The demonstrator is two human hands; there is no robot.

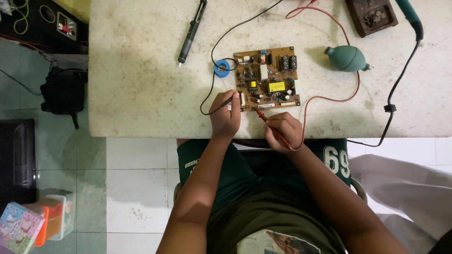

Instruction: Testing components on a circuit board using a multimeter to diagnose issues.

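A brown circuit board (pixel 267 78) with a yellow part and several capacitors lies on the worn white table (pixel 141 84). My left hand (pixel 225 115) holds a black test probe (pixel 227 102) against the board's left near edge. My right hand (pixel 283 130) holds a red test probe (pixel 268 121) with its tip at the board's near edge. A black lead and a red lead (pixel 329 97) run from the probes up across the table.
A blue solder spool (pixel 221 68) sits left of the board. A black desoldering pump (pixel 192 32) lies further left. A green rubber blower bulb (pixel 347 59), a brown tray (pixel 372 16) and a green-handled soldering iron (pixel 410 16) are on the right. Colourful boxes (pixel 33 226) stand on the floor.
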